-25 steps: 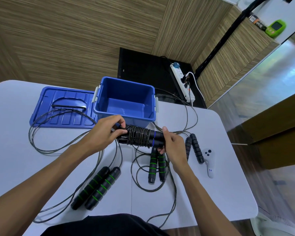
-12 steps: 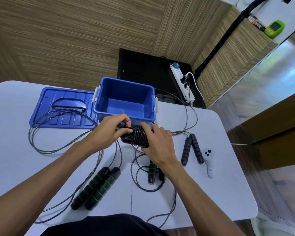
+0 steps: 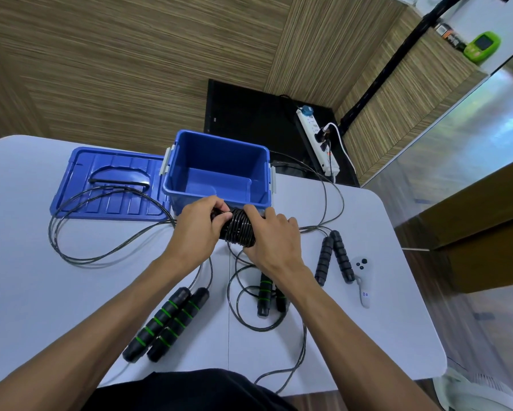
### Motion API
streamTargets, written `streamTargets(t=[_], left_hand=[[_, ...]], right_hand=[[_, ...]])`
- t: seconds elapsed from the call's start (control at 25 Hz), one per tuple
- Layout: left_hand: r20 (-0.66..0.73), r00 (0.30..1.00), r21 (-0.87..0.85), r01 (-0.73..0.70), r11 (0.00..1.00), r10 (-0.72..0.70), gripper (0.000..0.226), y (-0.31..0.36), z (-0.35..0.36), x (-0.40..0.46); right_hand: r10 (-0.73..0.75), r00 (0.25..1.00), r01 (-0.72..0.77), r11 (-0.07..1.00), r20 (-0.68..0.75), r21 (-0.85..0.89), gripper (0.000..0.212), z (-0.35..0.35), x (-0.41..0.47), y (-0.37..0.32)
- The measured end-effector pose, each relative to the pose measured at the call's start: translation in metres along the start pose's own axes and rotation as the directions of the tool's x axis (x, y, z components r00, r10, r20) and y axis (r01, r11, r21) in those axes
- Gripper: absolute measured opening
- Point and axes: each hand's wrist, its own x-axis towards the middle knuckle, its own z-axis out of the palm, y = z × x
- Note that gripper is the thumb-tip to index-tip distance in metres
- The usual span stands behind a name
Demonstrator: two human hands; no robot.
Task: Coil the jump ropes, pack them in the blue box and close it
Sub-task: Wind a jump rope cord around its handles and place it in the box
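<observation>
Right now both hands are holding the coiled rope bundle (image 3: 239, 229) just in front of the blue box (image 3: 216, 170), above the worktop (image 3: 42, 292): the left hand (image 3: 196, 229) is pinching its end, the right hand (image 3: 271, 235) is wrapping over its turns. The loose tail is probably being tucked, though fingers are hiding it. Keeping the turns squeezed while securing the end should stop them springing loose. Three more ropes are lying uncoiled; the lid (image 3: 107, 182) is lying beside the box.
</observation>
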Motion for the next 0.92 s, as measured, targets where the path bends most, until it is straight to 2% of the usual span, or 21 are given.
streamTargets(t=[0.28, 0.44, 0.68, 0.8, 0.92], left_hand=[[0.031, 0.999, 0.182, 0.021, 0.983, -0.027, 0.016, 0.006, 0.002, 0.008], [0.103, 0.99, 0.337, 0.056, 0.94, -0.096, 0.022, 0.006, 0.002, 0.007], [0.098, 0.989, 0.536, 0.039, 0.844, -0.108, 0.027, 0.016, 0.011, 0.003], [0.115, 0.984, 0.547, 0.049, 0.836, -0.133, 0.033, 0.015, 0.019, 0.004], [0.201, 0.97, 0.61, -0.014, 0.792, -0.137, 0.036, 0.004, 0.027, 0.007]], right_hand=[[0.049, 0.998, -0.054, 0.994, -0.049, -0.095, 0.055, 0.004, 0.003, -0.005], [0.048, 0.997, -0.055, 0.989, -0.055, -0.138, 0.051, 0.01, 0.0, -0.007], [0.05, 0.993, -0.068, 0.984, -0.106, -0.166, 0.057, 0.022, 0.0, -0.011], [0.046, 0.99, -0.066, 0.986, -0.133, -0.152, 0.056, 0.022, 0.0, -0.013], [0.061, 0.992, -0.079, 0.984, -0.114, -0.161, 0.057, 0.026, -0.001, -0.013]])
